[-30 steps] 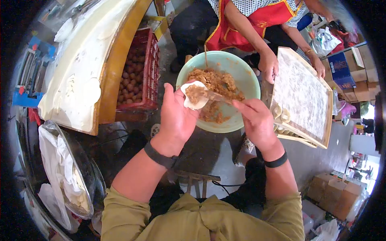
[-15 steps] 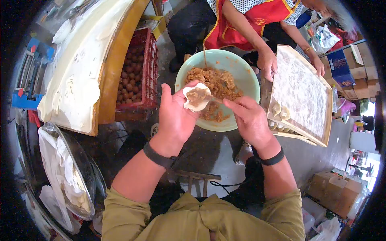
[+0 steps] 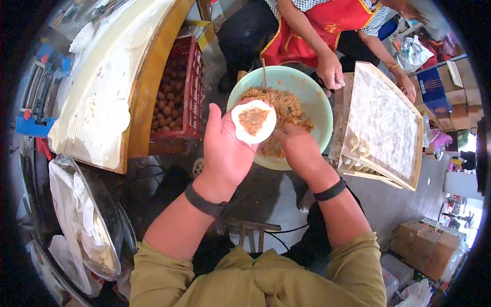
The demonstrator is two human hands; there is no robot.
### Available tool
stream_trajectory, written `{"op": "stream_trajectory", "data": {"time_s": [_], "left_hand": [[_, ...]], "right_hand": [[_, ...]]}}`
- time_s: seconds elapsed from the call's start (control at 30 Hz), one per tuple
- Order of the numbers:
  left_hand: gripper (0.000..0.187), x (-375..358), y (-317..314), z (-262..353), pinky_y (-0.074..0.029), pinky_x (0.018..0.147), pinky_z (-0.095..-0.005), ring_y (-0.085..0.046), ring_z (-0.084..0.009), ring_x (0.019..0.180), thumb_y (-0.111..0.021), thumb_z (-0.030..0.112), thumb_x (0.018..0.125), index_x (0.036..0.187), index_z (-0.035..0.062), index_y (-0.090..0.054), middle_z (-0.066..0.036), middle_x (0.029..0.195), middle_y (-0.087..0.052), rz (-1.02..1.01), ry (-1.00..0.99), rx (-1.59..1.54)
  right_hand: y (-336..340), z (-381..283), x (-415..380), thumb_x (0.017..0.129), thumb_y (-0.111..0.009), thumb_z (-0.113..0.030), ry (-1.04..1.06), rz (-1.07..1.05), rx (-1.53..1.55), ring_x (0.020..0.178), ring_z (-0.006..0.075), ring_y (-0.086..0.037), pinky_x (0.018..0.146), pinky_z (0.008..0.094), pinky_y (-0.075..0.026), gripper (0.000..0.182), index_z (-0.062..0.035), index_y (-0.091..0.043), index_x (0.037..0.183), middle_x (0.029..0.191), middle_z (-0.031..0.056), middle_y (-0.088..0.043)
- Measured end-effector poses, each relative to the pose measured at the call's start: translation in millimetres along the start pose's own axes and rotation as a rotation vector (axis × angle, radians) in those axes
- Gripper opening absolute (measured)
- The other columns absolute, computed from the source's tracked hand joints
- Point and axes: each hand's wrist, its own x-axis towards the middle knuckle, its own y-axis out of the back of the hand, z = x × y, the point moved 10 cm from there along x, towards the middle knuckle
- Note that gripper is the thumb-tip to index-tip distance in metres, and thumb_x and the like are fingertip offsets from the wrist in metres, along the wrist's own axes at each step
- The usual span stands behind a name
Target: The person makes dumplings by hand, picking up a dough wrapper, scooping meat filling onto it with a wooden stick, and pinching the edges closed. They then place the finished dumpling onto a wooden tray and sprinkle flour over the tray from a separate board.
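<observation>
A round white dumpling wrapper (image 3: pixel 268 130) rests on my left hand (image 3: pixel 223 148), palm up, with a patch of brownish minced filling (image 3: pixel 252 121) in its middle. My left thumb points up, clear of the wrapper. My right hand (image 3: pixel 303 150) is over the near side of a pale green basin (image 3: pixel 320 118), beside the wrapper. Its fingers are closed round a thin filling stick, mostly hidden by the hand. Orange-brown filling (image 3: pixel 291 105) lies heaped in the basin, and another stick (image 3: pixel 264 74) stands upright in it at the back.
Across from me a person in a red apron (image 3: pixel 312 36) has one hand (image 3: pixel 330 70) near a floured wooden tray (image 3: pixel 381 123) bearing a few dumplings. A floured worktable (image 3: pixel 94 102) and a red crate (image 3: pixel 192 97) stand left. Below is a metal pan with cloth (image 3: pixel 84 215).
My right hand has drawn the stick off the wrapper and dipped lower toward the basin. The filling on the wrapper now shows fully. The other person's near hand has come off the tray's edge.
</observation>
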Motion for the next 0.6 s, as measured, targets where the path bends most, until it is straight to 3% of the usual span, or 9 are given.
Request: {"op": "stream_trajectory", "data": {"time_s": [0.13, 0.2, 0.43, 0.6], "left_hand": [[0.076, -1, -4, 4, -0.035, 0.116, -0.0438, -0.051, -0.0337, 0.133, -0.025, 0.058, 0.105, 0.139, -0.0065, -0.047, -0.023, 0.140, -0.055, 0.027, -0.021, 0.012], [0.070, -3, -6, 2, -0.037, 0.113, -0.0422, -0.054, -0.0279, 0.129, -0.027, 0.057, 0.105, 0.138, -0.0012, -0.048, -0.016, 0.137, -0.058, -0.008, -0.007, 0.023], [0.057, -5, -8, -11, -0.040, 0.111, -0.0424, -0.055, -0.0242, 0.128, -0.028, 0.049, 0.108, 0.141, 0.0055, -0.046, -0.011, 0.137, -0.058, -0.018, 0.035, 0.076], [0.065, -3, -3, -13, -0.039, 0.113, -0.0437, -0.054, -0.0294, 0.130, -0.028, 0.051, 0.107, 0.141, -0.0018, -0.046, -0.018, 0.139, -0.057, 0.026, 0.034, 0.047]], "right_hand": [[76, -15, -11, 0.084, -0.067, -0.009, 0.138, 0.407, 0.215, 0.095, 0.0358, -0.063, 0.085, 0.0457, -0.051, 0.033, -0.0046, -0.067, 0.117, 0.104, 0.0159, -0.064], [103, -16, -27, 0.085, -0.068, -0.010, 0.134, 0.586, 0.339, 0.098, 0.0351, -0.061, 0.086, 0.0444, -0.051, 0.036, -0.0054, -0.066, 0.121, 0.106, 0.0154, -0.063], [98, -29, -25, 0.083, -0.067, -0.005, 0.153, 0.534, 0.450, 0.110, 0.0347, -0.055, 0.093, 0.0430, -0.047, 0.041, -0.0074, -0.066, 0.125, 0.121, 0.0156, -0.058], [94, -39, -32, 0.081, -0.068, -0.004, 0.193, 0.523, 0.523, 0.125, 0.0406, -0.048, 0.107, 0.0487, -0.038, 0.046, -0.0062, -0.064, 0.126, 0.136, 0.0213, -0.052]]}}
